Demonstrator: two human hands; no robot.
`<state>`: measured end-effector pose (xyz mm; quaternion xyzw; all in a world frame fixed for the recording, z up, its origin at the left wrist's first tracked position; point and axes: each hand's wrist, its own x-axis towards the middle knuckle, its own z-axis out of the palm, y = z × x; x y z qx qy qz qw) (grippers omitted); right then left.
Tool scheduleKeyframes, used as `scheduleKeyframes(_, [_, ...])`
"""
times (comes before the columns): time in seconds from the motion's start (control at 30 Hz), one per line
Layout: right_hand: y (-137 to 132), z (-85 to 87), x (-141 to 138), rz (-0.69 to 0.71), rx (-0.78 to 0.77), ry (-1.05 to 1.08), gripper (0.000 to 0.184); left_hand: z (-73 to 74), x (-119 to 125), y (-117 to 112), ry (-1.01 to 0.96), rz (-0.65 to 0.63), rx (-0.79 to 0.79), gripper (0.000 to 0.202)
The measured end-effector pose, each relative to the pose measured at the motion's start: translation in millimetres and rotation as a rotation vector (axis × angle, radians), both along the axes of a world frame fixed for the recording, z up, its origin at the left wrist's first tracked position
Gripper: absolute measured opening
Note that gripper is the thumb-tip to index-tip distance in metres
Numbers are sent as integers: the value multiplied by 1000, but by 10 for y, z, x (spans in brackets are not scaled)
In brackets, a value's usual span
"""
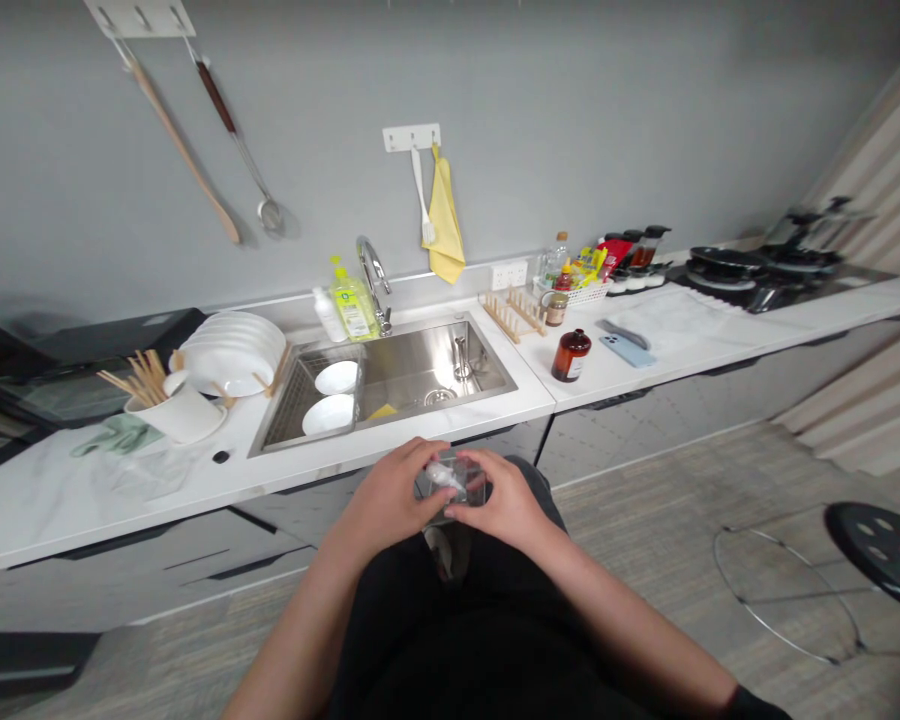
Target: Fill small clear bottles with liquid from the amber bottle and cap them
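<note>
Between my hands is a small clear plastic box [471, 482] with something whitish in it that I cannot make out. My left hand [399, 497] grips its left side, thumb below and fingers on top. On the other side my right hand [508, 500] holds it the same way, fingers curled round the edge. The box is in front of my body, just short of the counter's front edge. Nearest beyond it is the steel sink [487, 392], where two white bowls [330, 414] stand in a drain basket at the left.
A brown bottle [571, 356] and a blue phone [627, 350] lie right of the sink. Soap bottles [352, 303] stand by the faucet [375, 280]. Plates [232, 350] and a chopstick holder [176, 412] are at the left. A black stool [881, 550] stands on the right.
</note>
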<state>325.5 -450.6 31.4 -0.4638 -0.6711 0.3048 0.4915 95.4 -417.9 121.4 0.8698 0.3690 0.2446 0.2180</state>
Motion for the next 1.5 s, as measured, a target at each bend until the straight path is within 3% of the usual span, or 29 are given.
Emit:
scheduleKeyframes(0.07, [-11,39,4,8,-2,-8,78,39,17,-9,68,-15,19,30])
scheduleKeyframes(0.1, [-16,60,6,11,-3,-14,78,61,20,-15,72,-60,26,30])
scheduleKeyframes(0.2, [-28,107,12,25,-9,-25,71,129,3,-46,11,-215,16,67])
scheduleKeyframes(0.27, [-30,110,17,36,-6,-22,70,162,-18,-67,-14,-217,9,80])
scheduleKeyframes(0.33, [-30,98,20,33,-1,-15,74,171,-27,-74,-5,-124,8,72])
scheduleKeyframes(0.4, [-27,85,18,30,-1,-6,77,158,-22,-68,45,-27,3,47])
scheduleKeyframes(0.47, [-26,83,13,34,-4,-6,76,141,-8,-59,94,-32,-2,25])
scheduleKeyframes(0.57, [-32,96,8,49,-3,-30,73,132,2,-55,48,-167,-15,43])
scheduleKeyframes(0.63, [-40,102,9,56,1,-42,70,130,-1,-53,4,-172,-25,57])
scheduleKeyframes(0.73, [-45,92,7,57,2,-46,74,110,-12,-41,63,-63,-15,35])
scheduleKeyframes(0.8, [-41,79,1,57,0,-61,77,88,-20,-37,106,-80,-5,22])
scheduleKeyframes(0.93, [-26,51,-14,75,-17,-50,74,46,-42,-49,25,-155,16,59])
scheduleKeyframes(1.1, [-14,22,-34,67,-22,-50,77,-34,-78,-50,51,125,-68,37])
scheduleKeyframes(1.13, [-10,17,-38,68,-19,-63,77,-46,-87,-53,54,108,-85,37])
scheduleKeyframes(1.27, [3,5,-61,83,-21,-79,79,-55,-112,-77,-11,5,-59,73])
scheduleKeyframes(1.3, [6,3,-68,83,-25,-75,79,-52,-114,-80,2,44,-52,68])
scheduleKeyframes(1.37, [11,2,-81,81,-33,-74,79,-45,-115,-80,76,135,-64,38])
scheduleKeyframes(1.43, [17,-3,-93,77,-33,-79,79,-44,-116,-73,125,120,-72,14])
scheduleKeyframes(1.5, [25,-12,-100,72,-29,-84,79,-52,-119,-67,88,15,-57,29])
